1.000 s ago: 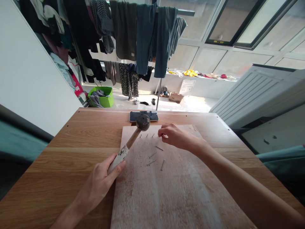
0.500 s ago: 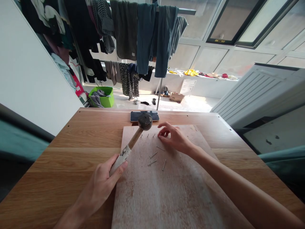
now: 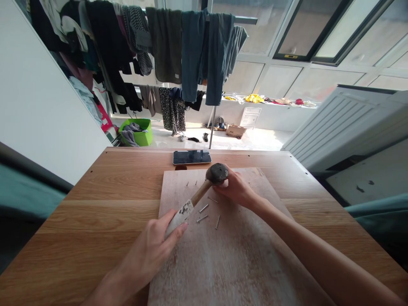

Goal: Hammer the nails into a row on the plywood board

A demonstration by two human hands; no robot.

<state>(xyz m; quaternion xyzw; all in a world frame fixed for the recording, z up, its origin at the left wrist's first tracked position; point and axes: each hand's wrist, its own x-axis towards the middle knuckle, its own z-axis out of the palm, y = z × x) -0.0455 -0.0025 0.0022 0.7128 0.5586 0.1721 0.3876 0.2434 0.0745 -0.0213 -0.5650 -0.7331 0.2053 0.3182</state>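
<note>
Rightward swung the hammer [image 3: 199,196], left hand [image 3: 156,246] gripping its handle; right hand [image 3: 237,189], fingertips hidden, perhaps pinched a nail steady.

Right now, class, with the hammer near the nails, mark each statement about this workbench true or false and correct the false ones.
1. The left hand grips the hammer by the end of its handle. True.
2. The hammer's head is beside the fingers of the right hand. True.
3. The phone lies on the pale board. False: it lies on the table, just beyond the board's far edge.
4. Every one of the nails stands upright in the board. False: several lie flat and loose on it, and a few stand upright farther back.
5. The right hand holds the hammer's handle. False: only the left hand does.
</note>
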